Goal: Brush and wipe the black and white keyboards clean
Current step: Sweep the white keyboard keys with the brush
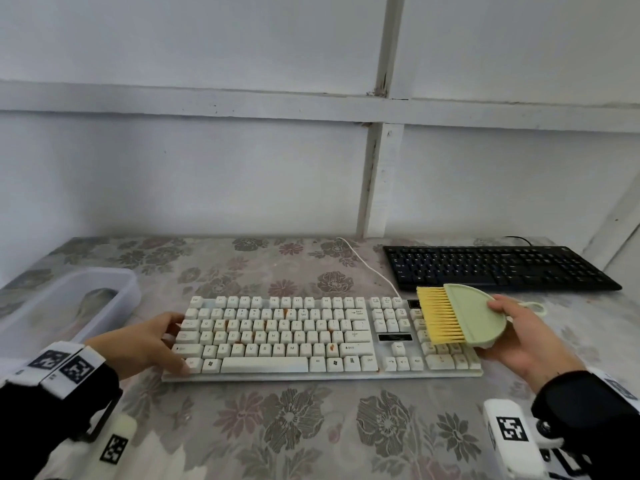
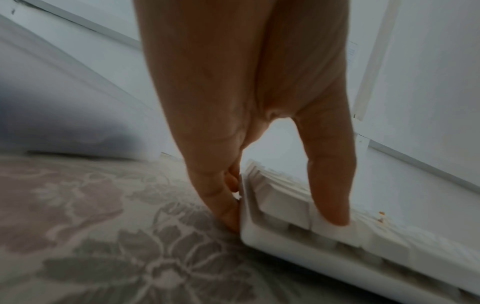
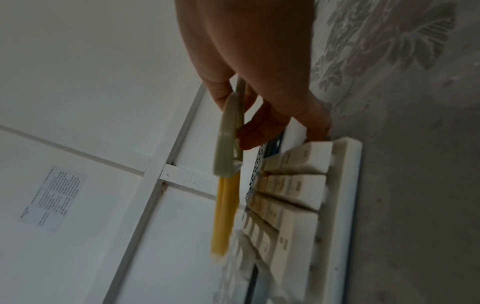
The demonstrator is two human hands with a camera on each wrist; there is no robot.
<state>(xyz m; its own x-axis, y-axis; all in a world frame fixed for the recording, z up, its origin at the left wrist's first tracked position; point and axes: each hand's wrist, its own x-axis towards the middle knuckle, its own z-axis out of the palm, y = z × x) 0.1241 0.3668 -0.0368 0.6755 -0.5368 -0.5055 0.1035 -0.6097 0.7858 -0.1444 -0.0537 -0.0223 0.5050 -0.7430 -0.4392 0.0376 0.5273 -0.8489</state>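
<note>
The white keyboard (image 1: 294,336) lies in the middle of the table, with orange-brown stains on several keys. My left hand (image 1: 176,344) rests on its left end: one digit lies on a corner key, and the fingers (image 2: 223,207) touch the side wall of the white keyboard (image 2: 280,203). My right hand (image 1: 491,323) grips a brush (image 1: 464,317) by its pale green handle. Its yellow bristles point left, just above the number pad. In the right wrist view the brush (image 3: 228,144) hangs close over the white keyboard (image 3: 298,195), pinched by my right hand (image 3: 233,119). The black keyboard (image 1: 498,268) lies at the back right.
A translucent plastic tub (image 1: 117,282) stands at the left with something grey inside. The white cable (image 1: 367,265) runs from the white keyboard toward the wall. A floral cloth (image 1: 311,427) covers the table, and a white panelled wall stands close behind.
</note>
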